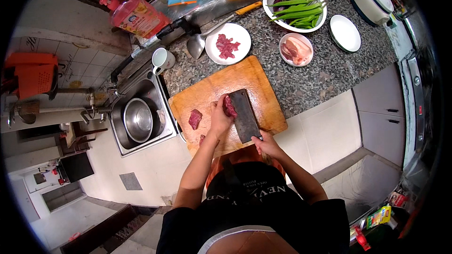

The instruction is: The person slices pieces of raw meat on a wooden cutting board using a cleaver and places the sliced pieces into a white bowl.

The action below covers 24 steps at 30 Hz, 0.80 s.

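On a wooden cutting board [212, 89] my left hand [220, 118] presses a piece of raw red meat [230, 107], fingers curled over it. My right hand [267, 146] grips the handle of a dark cleaver [245, 115], whose broad blade lies right beside that meat. Left of my left hand sits another chunk of red meat [195, 119]; a smaller bit shows partly behind my left wrist. Beyond the board a white plate [242, 56] carries cut pieces of red meat [227, 46].
A metal ladle [196, 45] and white mug [162, 59] stand left of the plate. At left, a sink [120, 136] holds a steel bowl [138, 120]. Further right are a basket of green peppers [297, 9], a bowl of pale meat [295, 50], white plates [345, 33] and a cooker [372, 1].
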Tool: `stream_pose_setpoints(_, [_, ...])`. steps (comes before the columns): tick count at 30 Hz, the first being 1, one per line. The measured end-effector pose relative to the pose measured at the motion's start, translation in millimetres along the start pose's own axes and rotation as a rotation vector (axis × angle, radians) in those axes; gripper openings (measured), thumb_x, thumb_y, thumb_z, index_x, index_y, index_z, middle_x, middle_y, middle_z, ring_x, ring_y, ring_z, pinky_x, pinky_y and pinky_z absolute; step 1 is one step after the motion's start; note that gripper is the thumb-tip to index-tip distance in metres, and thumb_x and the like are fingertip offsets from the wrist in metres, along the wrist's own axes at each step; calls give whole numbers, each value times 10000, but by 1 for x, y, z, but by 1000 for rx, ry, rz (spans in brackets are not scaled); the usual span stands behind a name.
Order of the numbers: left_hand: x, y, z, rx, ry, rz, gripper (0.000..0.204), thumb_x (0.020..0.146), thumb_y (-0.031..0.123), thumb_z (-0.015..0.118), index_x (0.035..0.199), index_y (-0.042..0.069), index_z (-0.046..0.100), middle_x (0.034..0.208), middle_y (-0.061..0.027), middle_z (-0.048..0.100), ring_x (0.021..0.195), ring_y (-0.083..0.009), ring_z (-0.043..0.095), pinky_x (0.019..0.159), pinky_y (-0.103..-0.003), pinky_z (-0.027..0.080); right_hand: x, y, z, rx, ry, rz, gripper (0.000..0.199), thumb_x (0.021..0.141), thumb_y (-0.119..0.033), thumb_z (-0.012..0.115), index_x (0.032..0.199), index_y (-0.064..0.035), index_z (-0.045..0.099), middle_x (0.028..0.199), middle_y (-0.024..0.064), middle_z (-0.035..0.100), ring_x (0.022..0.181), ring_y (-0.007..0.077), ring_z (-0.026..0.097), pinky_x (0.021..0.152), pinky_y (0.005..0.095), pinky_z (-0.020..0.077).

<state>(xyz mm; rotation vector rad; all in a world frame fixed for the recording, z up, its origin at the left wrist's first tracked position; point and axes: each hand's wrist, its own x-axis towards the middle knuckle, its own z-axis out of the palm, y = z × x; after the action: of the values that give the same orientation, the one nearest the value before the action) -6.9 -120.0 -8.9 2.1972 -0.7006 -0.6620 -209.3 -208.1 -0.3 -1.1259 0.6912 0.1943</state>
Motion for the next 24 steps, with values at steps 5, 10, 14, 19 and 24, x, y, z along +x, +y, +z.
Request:
stream_pose_setpoints(5, [7, 14, -1, -404, -8, -45, 549, 623, -168, 603, 1110, 27, 443, 881, -52, 469, 764, -165, 514, 703, -264, 484, 0, -11, 1, -71, -16, 24, 110, 897, -141, 495, 876, -38, 466, 544, -7, 446, 415, 89, 436, 395, 244, 389])
stream_pose_setpoints(10, [31, 17, -7, -537, -25, 11, 496, 649, -184, 577, 1080, 19, 437, 858, -41, 536, 784, -128, 554, 693, -252, 493, 4, -24, -2, -29, -32, -17, 96, 889, -125, 494, 896, -32, 472, 554, -4, 438, 416, 86, 435, 397, 246, 392])
stream_pose_setpoints(14, [84, 47, -29, -601, -29, 92, 403, 640, -210, 547, 974, 1, 472, 807, -58, 575, 723, -134, 578, 660, -267, 512, 7, -80, -5, -50, 46, -36, 125, 882, -138, 497, 898, -14, 491, 525, 0, 461, 428, 89, 461, 411, 255, 387])
stream_pose_setpoints(19, [169, 85, -56, -219, 98, 284, 389, 686, -132, 557, 1056, -18, 517, 879, -88, 624, 730, -160, 620, 632, -255, 513, 33, -135, -15, -42, 79, -172, 99, 880, -115, 485, 916, -24, 500, 520, 7, 464, 420, 93, 448, 406, 263, 387])
stream_pose_setpoints(24, [186, 108, -63, -383, -156, 147, 497, 713, -144, 454, 1186, 5, 482, 927, -101, 624, 721, -193, 645, 504, -296, 517, 37, -148, -36, -25, 184, -153, 87, 885, -111, 483, 915, -31, 495, 543, 12, 463, 423, 102, 449, 400, 266, 391])
